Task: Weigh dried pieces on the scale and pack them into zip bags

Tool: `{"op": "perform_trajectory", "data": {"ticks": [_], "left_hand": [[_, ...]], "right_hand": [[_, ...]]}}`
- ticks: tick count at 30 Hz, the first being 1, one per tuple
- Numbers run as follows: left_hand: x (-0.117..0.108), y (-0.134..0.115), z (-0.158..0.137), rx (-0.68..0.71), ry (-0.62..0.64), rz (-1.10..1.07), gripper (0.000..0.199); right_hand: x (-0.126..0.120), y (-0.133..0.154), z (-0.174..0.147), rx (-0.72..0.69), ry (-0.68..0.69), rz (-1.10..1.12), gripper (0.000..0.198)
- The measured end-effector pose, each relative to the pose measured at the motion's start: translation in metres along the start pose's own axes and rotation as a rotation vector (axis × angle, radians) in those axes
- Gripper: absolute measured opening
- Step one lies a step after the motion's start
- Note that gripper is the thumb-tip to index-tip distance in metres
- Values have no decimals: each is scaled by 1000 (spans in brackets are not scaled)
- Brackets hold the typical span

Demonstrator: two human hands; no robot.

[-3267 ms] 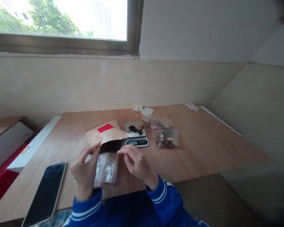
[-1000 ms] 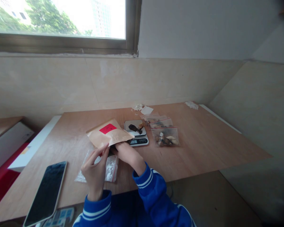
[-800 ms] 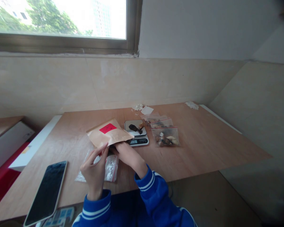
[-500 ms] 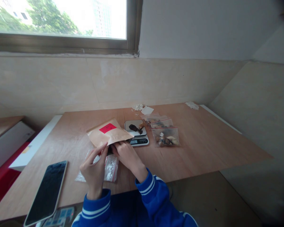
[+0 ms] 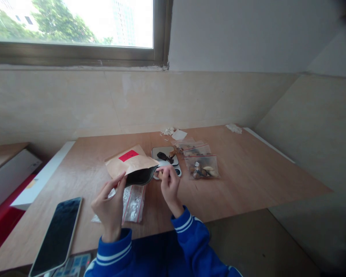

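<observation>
A brown kraft paper bag (image 5: pixel 117 166) with a red label tilts above the table, its dark-lined mouth gaping toward me. My left hand (image 5: pixel 111 202) pinches the left end of the mouth between thumb and fingers. At the opposite corner, my right hand (image 5: pixel 170 186) has thumb and fingertips closed on the bag's edge. Just behind the bag sits a small white kitchen scale (image 5: pixel 175 163) bearing dark dried pieces (image 5: pixel 162 156) and brownish bits; its display is partly covered. Clear zip bags (image 5: pixel 137 206) with red stripes lie beneath the paper bag, partly hidden.
Filled zip bags of dried pieces (image 5: pixel 203 169) lie in an overlapping row right of the scale. White crumbs (image 5: pixel 168 131) and a paper square (image 5: pixel 179 134) are at the back. A tablet-like device (image 5: pixel 57 234) rests at the left front edge, and a white scrap (image 5: pixel 234 129) at the back right.
My right hand has come out of the bag's mouth and moved right to its corner. The mouth now gapes wider, showing the dark lining. My left hand has shifted slightly left.
</observation>
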State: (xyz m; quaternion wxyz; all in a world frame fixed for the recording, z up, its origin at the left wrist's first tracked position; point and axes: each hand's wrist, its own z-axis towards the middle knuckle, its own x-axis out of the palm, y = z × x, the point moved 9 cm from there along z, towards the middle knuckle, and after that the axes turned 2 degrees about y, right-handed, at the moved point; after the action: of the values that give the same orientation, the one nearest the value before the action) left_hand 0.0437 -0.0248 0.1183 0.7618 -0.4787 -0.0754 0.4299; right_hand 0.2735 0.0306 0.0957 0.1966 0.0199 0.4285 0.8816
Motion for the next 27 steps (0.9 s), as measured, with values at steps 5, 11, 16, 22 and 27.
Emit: {"op": "perform_trajectory", "data": {"ticks": [5, 11, 16, 22, 27], "left_hand": [[-1, 1, 0, -11, 1, -6, 28], [-2, 1, 0, -3, 10, 8, 27], [-5, 1, 4, -13, 2, 10, 27], [-4, 0, 3, -14, 15, -2, 29], [-6, 0, 2, -13, 19, 13, 30]], "right_hand": [[-10, -61, 23, 199, -161, -24, 40], [17, -108, 50, 205, -4, -143, 39], [36, -117, 55, 108, 148, -282, 34], [47, -116, 53, -3, 237, -460, 32], [49, -112, 53, -73, 257, -528, 30]]}}
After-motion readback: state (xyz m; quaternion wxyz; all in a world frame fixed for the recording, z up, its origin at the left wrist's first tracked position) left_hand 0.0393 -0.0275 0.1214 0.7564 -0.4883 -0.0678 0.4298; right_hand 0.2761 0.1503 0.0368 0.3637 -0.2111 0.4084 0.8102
